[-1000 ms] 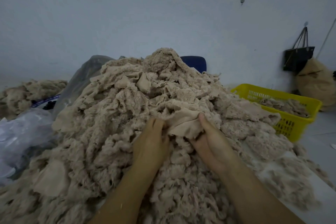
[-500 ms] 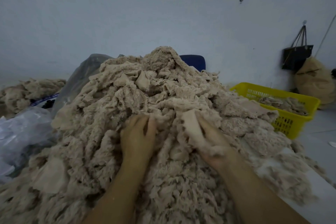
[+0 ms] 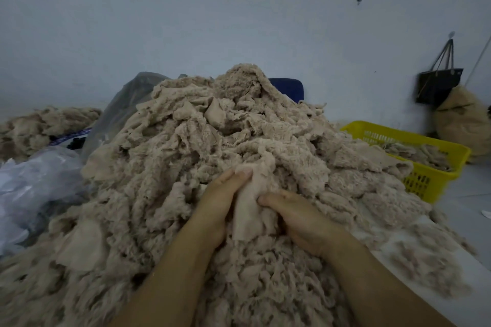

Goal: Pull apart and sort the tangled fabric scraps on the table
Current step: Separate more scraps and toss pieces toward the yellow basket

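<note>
Scraps of beige fleece lie knotted in one tall heap [image 3: 212, 141] that covers most of the table [image 3: 473, 308]. A smooth scrap [image 3: 247, 210] stands up from the heap's near slope, towards the table's near edge. The left hand [image 3: 215, 210] curls its fingers round the scrap's upper end. The right hand [image 3: 300, 223] pins the lower part with its thumb, its other fingers sunk in fluff and hidden. Held at two places, the piece can probably be tugged free. A yellow basket [image 3: 425, 183] beside the right edge holds some scraps and is likely a sorting bin.

Two hands [image 3: 216, 207] [image 3: 303, 223], one yellow basket [image 3: 439, 142]
</note>
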Demonstrator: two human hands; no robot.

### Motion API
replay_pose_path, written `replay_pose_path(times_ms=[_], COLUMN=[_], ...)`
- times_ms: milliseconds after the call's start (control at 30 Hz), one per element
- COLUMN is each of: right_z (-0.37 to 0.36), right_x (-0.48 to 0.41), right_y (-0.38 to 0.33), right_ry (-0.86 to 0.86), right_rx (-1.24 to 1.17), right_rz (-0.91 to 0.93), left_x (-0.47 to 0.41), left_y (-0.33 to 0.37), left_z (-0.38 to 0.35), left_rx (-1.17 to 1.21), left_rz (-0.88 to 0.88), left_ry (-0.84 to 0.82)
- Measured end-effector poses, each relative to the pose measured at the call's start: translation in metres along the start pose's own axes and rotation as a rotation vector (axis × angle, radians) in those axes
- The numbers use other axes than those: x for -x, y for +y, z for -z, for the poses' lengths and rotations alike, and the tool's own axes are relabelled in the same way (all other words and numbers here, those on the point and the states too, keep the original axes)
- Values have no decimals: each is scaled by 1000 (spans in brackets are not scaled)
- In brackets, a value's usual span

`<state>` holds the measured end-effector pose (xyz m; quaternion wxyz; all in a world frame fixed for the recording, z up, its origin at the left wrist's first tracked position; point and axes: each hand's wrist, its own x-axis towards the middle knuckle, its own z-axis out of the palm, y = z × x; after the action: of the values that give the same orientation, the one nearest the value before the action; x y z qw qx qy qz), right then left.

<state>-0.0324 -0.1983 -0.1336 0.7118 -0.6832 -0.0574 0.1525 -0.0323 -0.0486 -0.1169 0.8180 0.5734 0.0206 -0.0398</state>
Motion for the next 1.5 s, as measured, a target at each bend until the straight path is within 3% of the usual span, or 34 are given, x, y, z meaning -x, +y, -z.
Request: replay_pose_path(times_ms=[200,567,767,1000,1067,1167,1300,1500], right_z=[-4,-6,0,-4,-2,5,7,21], right_x=[4,1,3,-1,-3,-6,-9,-10], right_y=[0,8,8,9,9,9,6,-2], right_ry=[-32,-121,-72,-183,-184,-122,-12,78], right_rx=[312,584,566,641,546,161,-154,-515], right_rz=[8,86,87,140,103,48,92,-6], left_x=[-2,-8,-12,-14,-11,-5,9,18], left_y=[5,6,3,3,4,3,5,8], left_z=[4,9,3,2,-3,-7,-18,-17], left_rx=[228,-47,229,520,382,93,-244,-352], left_rz=[143,346,253,358,300,104,-14,57], left_ry=[19,-51,-4,-53,-14,38,-187,-417])
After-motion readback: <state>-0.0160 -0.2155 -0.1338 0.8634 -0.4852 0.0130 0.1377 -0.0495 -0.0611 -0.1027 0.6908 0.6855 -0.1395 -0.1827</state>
